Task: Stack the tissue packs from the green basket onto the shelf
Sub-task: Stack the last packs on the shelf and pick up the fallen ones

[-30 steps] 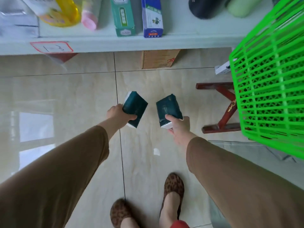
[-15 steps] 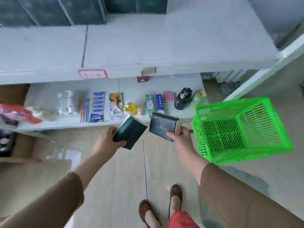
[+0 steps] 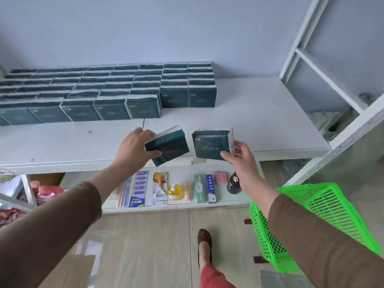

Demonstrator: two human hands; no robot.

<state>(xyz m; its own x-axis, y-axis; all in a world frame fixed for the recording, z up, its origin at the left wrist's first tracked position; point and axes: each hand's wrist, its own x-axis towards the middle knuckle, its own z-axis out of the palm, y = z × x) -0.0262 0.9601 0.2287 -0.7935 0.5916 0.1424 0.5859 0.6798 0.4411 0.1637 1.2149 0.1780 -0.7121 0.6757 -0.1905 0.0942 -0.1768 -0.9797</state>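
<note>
At nine to eleven o'clock, rows of dark green tissue packs stand upright on the white shelf, filling its left and back part, their fronts facing the person. Near the centre, the left hand grips a tissue pack by its left end, thumb across the front; the pack is tilted, its long axis running from eight o'clock up to two o'clock, white edge on top. Just beside it, not touching, the right hand holds a second pack by its lower right corner, long axis nearly level, printed face towards the camera. Both packs hover over the shelf's front edge, before a bare stretch of board. Below, at six o'clock, a lower shelf carries toothbrushes, a yellow bottle and toothpaste boxes. At four o'clock the green basket stands behind the right forearm, with a white frame at two o'clock.
</note>
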